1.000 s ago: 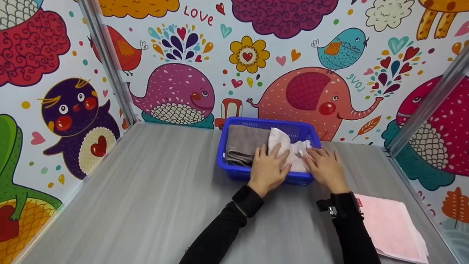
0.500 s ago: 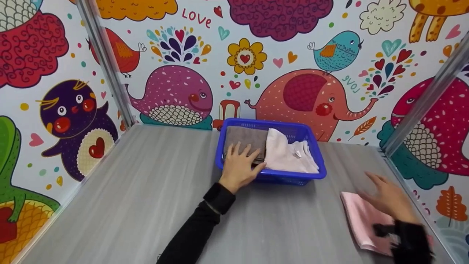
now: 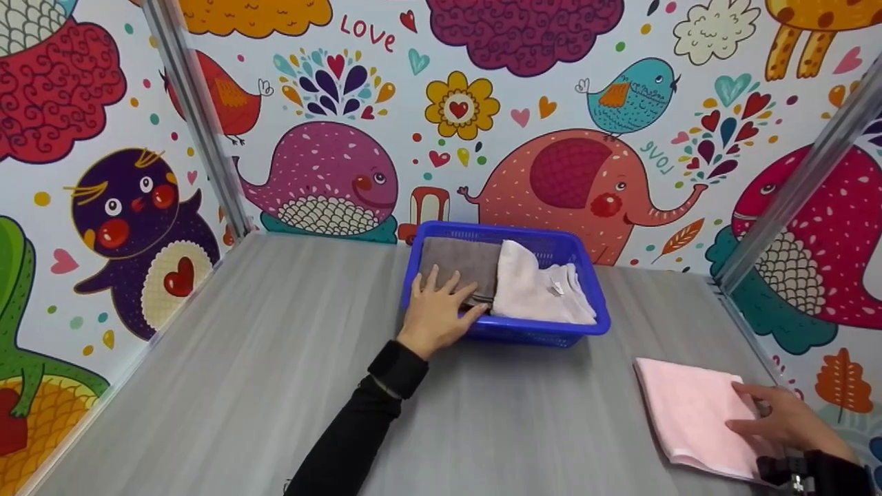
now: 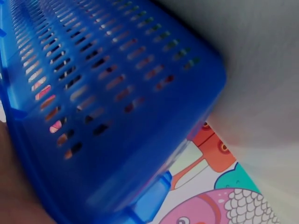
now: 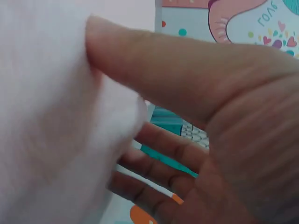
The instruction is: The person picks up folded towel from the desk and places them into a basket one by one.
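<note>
A blue plastic basket (image 3: 537, 336) stands at the back of the table, holding a folded grey towel (image 3: 460, 256) and a whitish-pink towel (image 3: 530, 293) side by side. My left hand (image 3: 434, 318) lies over its front left rim, fingers spread across the grey towel. In the left wrist view the slotted basket wall (image 4: 140, 98) fills most of the picture. At the right, a folded pink towel (image 3: 689, 413) lies on the table. My right hand (image 3: 789, 419) pinches its right edge, thumb (image 5: 149, 60) on top and the other fingers around the edge.
Behind the basket rises a wall (image 3: 386, 83) printed with cartoon animals, and similar panels flank the table (image 3: 289, 358). Metal posts (image 3: 200, 124) stand at the back corners.
My right hand has left the whitish-pink towel in the basket and moved right to the pink towel's edge. My left hand has shifted left from the whitish-pink towel onto the grey one.
</note>
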Available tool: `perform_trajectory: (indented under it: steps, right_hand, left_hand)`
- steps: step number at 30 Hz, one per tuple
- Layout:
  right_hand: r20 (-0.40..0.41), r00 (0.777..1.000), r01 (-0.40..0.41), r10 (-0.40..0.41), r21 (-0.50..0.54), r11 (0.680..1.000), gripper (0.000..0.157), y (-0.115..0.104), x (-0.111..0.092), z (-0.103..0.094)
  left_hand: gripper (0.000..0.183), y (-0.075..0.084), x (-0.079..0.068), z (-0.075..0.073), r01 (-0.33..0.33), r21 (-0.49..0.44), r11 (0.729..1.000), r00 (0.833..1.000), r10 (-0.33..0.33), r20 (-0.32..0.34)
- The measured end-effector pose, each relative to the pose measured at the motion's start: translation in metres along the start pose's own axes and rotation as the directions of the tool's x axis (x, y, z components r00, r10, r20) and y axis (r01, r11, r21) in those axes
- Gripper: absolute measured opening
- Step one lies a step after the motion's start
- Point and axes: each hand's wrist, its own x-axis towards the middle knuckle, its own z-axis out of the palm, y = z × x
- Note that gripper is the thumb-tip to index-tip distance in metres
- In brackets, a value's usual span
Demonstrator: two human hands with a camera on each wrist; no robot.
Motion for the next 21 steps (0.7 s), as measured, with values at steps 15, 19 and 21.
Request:
perform_trajectory:
  steps: [15,19,21]
  right_hand:
    - [-0.087,0.975,0.183,-0.204,-0.205,0.962,0.097,-0.116,-0.002,0.056]
    - [-0.134,0.929,0.300,-0.344,-0.270,0.915,0.085,-0.151,-0.005,0.083]
    - [-0.158,0.901,0.351,-0.404,-0.284,0.892,0.081,-0.166,-0.007,0.097]
  left_hand:
    - [0.062,0.001,0.002,0.004,0.018,0.024,1.000,1.000,-0.018,0.015]
    - [0.061,0.002,0.002,0.004,0.014,0.030,0.999,1.000,-0.014,0.010]
    - [0.060,0.003,0.001,0.004,0.007,0.028,1.000,1.000,-0.007,0.001]
